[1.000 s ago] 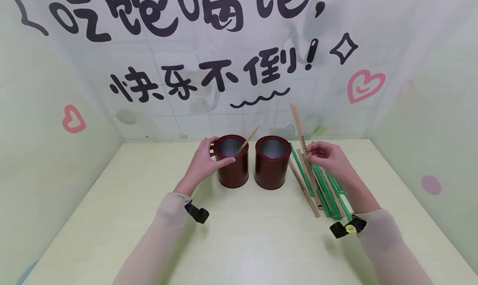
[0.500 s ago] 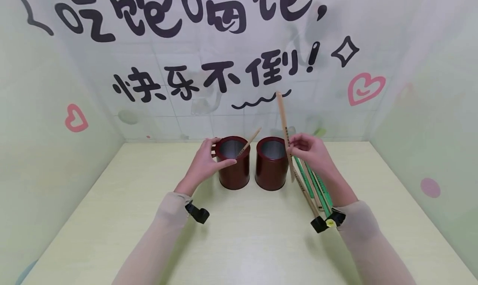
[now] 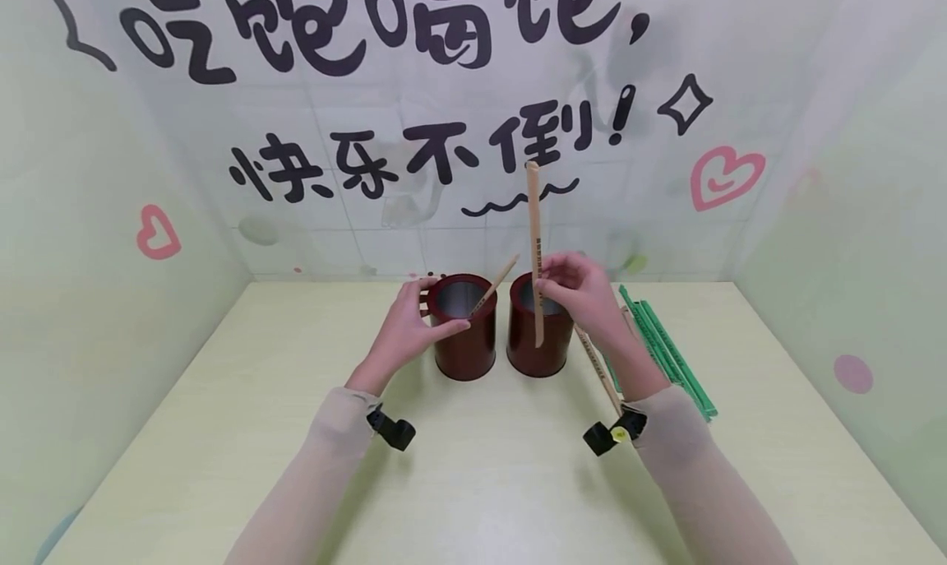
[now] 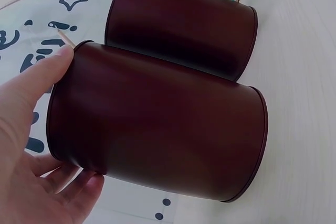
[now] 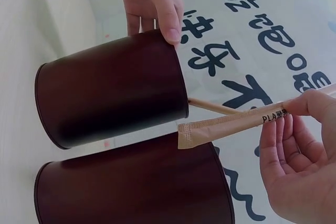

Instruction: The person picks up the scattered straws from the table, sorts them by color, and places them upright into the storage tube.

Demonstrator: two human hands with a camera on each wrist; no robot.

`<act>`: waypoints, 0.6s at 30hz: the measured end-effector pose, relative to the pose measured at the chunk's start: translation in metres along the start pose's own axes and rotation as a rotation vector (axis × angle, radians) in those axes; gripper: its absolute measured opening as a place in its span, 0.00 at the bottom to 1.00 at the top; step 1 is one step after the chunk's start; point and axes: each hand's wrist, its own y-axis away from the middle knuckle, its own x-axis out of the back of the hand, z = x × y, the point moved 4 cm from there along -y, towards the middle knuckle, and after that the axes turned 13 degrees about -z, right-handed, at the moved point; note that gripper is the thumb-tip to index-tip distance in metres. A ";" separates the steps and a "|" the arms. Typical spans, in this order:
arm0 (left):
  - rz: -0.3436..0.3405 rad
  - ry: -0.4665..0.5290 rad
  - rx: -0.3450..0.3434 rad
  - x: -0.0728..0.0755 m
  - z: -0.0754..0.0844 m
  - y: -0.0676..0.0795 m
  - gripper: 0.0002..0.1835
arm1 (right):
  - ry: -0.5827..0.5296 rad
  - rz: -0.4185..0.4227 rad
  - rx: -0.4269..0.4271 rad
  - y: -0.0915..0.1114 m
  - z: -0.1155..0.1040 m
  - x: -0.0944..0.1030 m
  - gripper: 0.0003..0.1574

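Note:
Two dark red canisters stand side by side in the head view. The left hand (image 3: 410, 326) grips the left canister (image 3: 464, 351) near its rim, thumb in front and fingers behind. Out of that canister leans a thin paper-wrapped straw (image 3: 496, 285). Between thumb and fingers, the right hand (image 3: 580, 298) pinches another straw (image 3: 536, 219), held almost upright in its brown paper wrapper. Its lower end overlaps the front of the right canister (image 3: 525, 359) in the head view. The right wrist view shows that end (image 5: 191, 136) close by the canister's rim, with printed letters further up the wrapper.
Several green-wrapped straws (image 3: 676, 359) lie on the table right of the canisters. Brown-wrapped ones (image 3: 595, 359) lie there too, partly hidden by the right forearm. Behind the canisters rises a white wall (image 3: 414, 252) with black lettering. Side walls border the table.
The right hand has moved left with its straw, from above the straw pile to the right canister, and the straw has turned more upright. The left hand keeps its grip.

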 end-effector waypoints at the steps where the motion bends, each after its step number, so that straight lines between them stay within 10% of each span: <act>1: 0.002 0.002 0.000 0.000 0.000 0.001 0.48 | -0.010 0.001 0.004 -0.002 0.000 -0.002 0.12; 18: 0.010 0.008 0.002 0.000 -0.001 0.003 0.48 | -0.099 0.076 0.111 -0.024 -0.007 -0.034 0.13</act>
